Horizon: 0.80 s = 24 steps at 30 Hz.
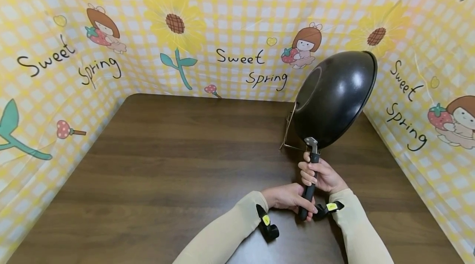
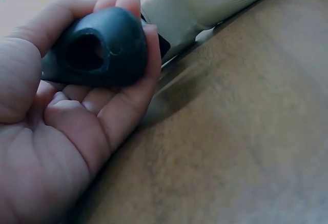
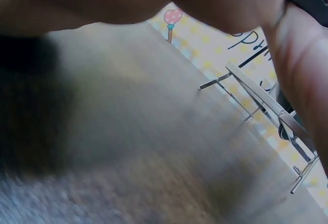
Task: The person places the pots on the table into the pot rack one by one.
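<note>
Upright above the brown wooden surface [image 1: 178, 165], held by its black handle [image 1: 310, 185]: black wok [image 1: 334, 97], tilted on edge, dark underside facing the camera. Right hand [image 1: 320, 173] wrapped round the handle's upper part, just under the metal bracket. Left hand [image 1: 289, 196] curled round the handle's butt end [image 2: 97, 47], fingers closed beneath it. Thin wire rack [image 1: 288, 130] hanging at the wok's rim, seen also by the right wrist [image 3: 256, 98]. Behind, yellow checked backdrop [image 1: 237, 8].
</note>
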### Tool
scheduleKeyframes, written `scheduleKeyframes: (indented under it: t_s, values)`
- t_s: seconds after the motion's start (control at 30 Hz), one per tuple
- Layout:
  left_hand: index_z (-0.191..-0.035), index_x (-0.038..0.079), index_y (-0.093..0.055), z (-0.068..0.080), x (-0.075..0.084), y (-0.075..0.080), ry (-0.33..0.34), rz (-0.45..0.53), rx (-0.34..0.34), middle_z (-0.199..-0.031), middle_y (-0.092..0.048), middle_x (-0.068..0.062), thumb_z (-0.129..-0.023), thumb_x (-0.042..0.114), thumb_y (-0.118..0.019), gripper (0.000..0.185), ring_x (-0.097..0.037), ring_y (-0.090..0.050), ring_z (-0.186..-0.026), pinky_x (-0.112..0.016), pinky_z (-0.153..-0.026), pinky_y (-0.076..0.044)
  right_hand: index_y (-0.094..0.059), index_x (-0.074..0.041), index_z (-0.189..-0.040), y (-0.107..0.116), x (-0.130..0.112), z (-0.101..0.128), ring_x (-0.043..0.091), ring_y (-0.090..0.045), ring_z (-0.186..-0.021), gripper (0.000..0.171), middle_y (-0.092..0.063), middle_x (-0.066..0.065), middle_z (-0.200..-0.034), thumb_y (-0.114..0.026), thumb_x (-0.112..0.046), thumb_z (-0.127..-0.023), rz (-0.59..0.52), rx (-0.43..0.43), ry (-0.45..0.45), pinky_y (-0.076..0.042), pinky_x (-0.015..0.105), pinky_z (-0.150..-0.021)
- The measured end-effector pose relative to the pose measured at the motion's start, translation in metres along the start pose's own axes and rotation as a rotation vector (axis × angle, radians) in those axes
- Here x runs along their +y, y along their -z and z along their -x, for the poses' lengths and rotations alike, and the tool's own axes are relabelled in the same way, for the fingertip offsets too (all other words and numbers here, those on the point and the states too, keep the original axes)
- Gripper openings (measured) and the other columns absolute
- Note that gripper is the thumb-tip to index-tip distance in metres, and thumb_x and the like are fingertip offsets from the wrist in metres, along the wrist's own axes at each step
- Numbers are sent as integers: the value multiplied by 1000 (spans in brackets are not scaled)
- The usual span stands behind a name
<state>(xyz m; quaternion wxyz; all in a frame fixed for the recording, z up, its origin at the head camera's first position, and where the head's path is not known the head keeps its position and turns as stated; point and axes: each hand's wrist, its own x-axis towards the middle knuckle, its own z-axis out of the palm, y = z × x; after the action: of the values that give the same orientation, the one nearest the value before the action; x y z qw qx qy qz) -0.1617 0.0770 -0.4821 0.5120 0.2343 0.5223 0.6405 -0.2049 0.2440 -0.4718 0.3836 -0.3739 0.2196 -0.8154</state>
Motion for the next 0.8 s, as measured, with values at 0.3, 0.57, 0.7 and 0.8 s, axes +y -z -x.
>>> scheduleKeyframes:
  t_s: [0.3,0.57,0.7,0.8]
  values:
    - [-87,6,-57,2,0,-2,-11,16,-12,-77,-68,-9,-96,-13,-53,22,-15,-67,-72,-25,-67,-55,-40,-8,-118,0,-2,4,18,-28,-61,16,-23,7,-77,-31,-1,-107,22,1,-13,-50,26,-79]
    - [-96,1,-56,8,-2,-6,-21,30,46,-113,-57,-44,-93,-16,-55,17,-14,-68,-78,-26,-72,-55,-42,-8,-116,0,-1,10,18,-47,-75,17,-29,9,-81,-31,1,-106,65,7,-75,-50,32,-88]
    - [-95,5,-56,10,-2,-6,-30,33,62,-114,-58,-42,-91,-18,-57,24,-14,-69,-82,-26,-74,-55,-41,-8,-117,2,-2,11,17,-56,-86,19,-38,8,-86,-30,2,-105,77,-4,-113,-48,35,-94]
    - [-95,6,-56,11,-3,-6,-32,34,67,-114,-59,-41,-91,-18,-57,25,-13,-69,-82,-26,-75,-55,-41,-7,-119,3,-1,10,17,-58,-90,21,-43,7,-90,-28,2,-105,79,-13,-120,-47,36,-96]
